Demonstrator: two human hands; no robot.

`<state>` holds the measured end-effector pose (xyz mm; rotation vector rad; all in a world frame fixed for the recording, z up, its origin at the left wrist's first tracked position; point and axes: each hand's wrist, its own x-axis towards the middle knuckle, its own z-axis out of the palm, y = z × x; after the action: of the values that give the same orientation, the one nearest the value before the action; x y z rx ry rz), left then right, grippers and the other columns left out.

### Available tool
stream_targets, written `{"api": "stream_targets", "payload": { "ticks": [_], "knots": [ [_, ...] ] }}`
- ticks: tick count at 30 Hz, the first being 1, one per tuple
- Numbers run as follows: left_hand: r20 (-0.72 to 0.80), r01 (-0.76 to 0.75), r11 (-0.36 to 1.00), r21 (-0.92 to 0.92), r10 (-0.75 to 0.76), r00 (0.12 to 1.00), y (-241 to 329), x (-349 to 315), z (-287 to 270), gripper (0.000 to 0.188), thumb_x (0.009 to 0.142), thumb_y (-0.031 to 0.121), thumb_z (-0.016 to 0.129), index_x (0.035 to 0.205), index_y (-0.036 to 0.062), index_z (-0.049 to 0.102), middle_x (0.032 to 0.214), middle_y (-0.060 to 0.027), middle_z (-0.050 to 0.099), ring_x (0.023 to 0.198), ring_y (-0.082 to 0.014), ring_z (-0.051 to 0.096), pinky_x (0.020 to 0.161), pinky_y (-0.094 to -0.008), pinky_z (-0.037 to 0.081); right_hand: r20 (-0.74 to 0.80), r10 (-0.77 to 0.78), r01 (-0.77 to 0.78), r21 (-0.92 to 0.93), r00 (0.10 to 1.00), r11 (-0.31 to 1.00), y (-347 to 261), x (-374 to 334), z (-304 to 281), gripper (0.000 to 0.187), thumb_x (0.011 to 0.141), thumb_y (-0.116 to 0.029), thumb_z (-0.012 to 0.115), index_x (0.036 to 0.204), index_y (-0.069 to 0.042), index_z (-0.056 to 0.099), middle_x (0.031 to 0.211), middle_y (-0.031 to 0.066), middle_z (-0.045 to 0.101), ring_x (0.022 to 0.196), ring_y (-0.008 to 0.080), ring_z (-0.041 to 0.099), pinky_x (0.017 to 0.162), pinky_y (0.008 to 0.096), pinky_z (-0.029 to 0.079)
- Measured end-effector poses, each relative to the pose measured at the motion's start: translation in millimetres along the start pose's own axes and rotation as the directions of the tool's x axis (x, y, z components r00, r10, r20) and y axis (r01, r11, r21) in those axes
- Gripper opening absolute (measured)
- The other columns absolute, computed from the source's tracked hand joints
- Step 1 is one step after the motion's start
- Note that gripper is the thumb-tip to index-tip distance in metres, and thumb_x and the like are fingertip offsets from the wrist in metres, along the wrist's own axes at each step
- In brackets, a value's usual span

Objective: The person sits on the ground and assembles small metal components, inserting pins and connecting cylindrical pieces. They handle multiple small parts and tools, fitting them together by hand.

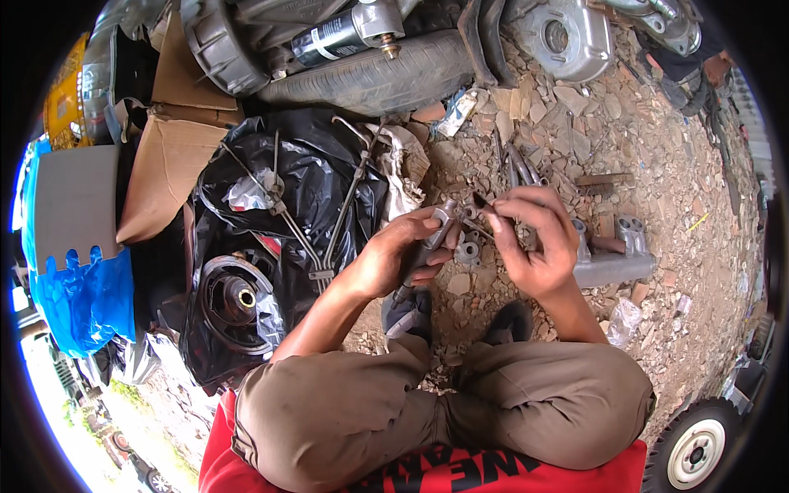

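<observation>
My left hand [385, 256] is closed around a long grey metal fitting [442, 223]; its wider end sticks out above my fingers and a dark, narrower end shows below. Close to its upper end, my right hand [542, 242] pinches a small thin tool with a dark, brush-like tip [481, 201]. The tip is apart from the fitting. Below and between my hands, small metal pieces with holes [468, 250] lie on the rubble. Next to my right wrist rests a grey cast-metal manifold [612, 268], partly hidden by my arm.
Black plastic sheeting [246, 156] on the left holds metal pipes [347, 201] and a round pulley-like part [238, 304]. Beyond it lie a tyre [378, 78], a black filter [329, 43] and large castings. Metal rods [519, 164] lie on stony ground. A wheel [697, 453] stands at lower right.
</observation>
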<state>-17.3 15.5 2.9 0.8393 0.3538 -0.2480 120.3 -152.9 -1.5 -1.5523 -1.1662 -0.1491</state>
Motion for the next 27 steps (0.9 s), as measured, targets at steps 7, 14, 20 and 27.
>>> {"api": "stream_targets", "payload": {
  "ticks": [7, 14, 20, 27],
  "knots": [
    [-0.098, -0.067, 0.942, 0.328, 0.104, 0.99, -6, -1, 4, 0.032, 0.102, 0.031, 0.04, 0.106, 0.003, 0.055, 0.071, 0.0027, 0.044, 0.056, -0.0054, 0.037, 0.049, -0.0221, 0.03, 0.123, -0.082, 0.089, -0.052, 0.989, 0.995, -5, 0, 11, 0.03, 0.078, 0.009, 0.072, 0.106, -0.003, 0.069, 0.102, 0.0123, 0.063, 0.083, 0.0265, 0.066, 0.067, 0.0344, 0.056],
    [-0.177, -0.2, 0.945, 0.26, 0.251, 0.952, 22, -16, 4, 0.034, 0.098, 0.033, 0.039, 0.1, 0.0018, 0.052, 0.068, 0.0023, 0.041, 0.053, -0.0053, 0.033, 0.048, -0.0221, 0.027, 0.182, 0.15, -0.12, -0.165, 0.972, 0.979, 44, -35, 3, 0.026, 0.08, 0.005, 0.07, 0.104, -0.003, 0.069, 0.105, 0.0123, 0.064, 0.089, 0.0285, 0.068, 0.075, 0.0356, 0.056],
    [-0.138, -0.085, 0.976, 0.199, 0.114, 0.984, 3, -4, -1, 0.033, 0.098, 0.035, 0.042, 0.098, 0.0035, 0.051, 0.066, 0.0027, 0.04, 0.049, -0.0047, 0.03, 0.043, -0.0225, 0.025, 0.024, -0.025, 0.026, -0.054, 0.999, 0.998, -4, 11, 1, 0.023, 0.08, 0.005, 0.074, 0.102, -0.001, 0.069, 0.098, 0.0116, 0.064, 0.077, 0.0227, 0.064, 0.065, 0.0317, 0.054],
    [-0.19, -0.027, 0.968, 0.249, 0.076, 0.979, 0, -3, 8, 0.03, 0.099, 0.029, 0.038, 0.099, 0.0042, 0.054, 0.065, 0.0048, 0.039, 0.051, -0.0052, 0.031, 0.044, -0.0232, 0.026, 0.183, -0.138, 0.156, -0.087, 0.973, 0.984, 6, -5, 21, 0.032, 0.076, 0.006, 0.074, 0.106, -0.001, 0.068, 0.102, 0.0133, 0.062, 0.083, 0.0276, 0.065, 0.07, 0.0362, 0.055]
  ]
}}
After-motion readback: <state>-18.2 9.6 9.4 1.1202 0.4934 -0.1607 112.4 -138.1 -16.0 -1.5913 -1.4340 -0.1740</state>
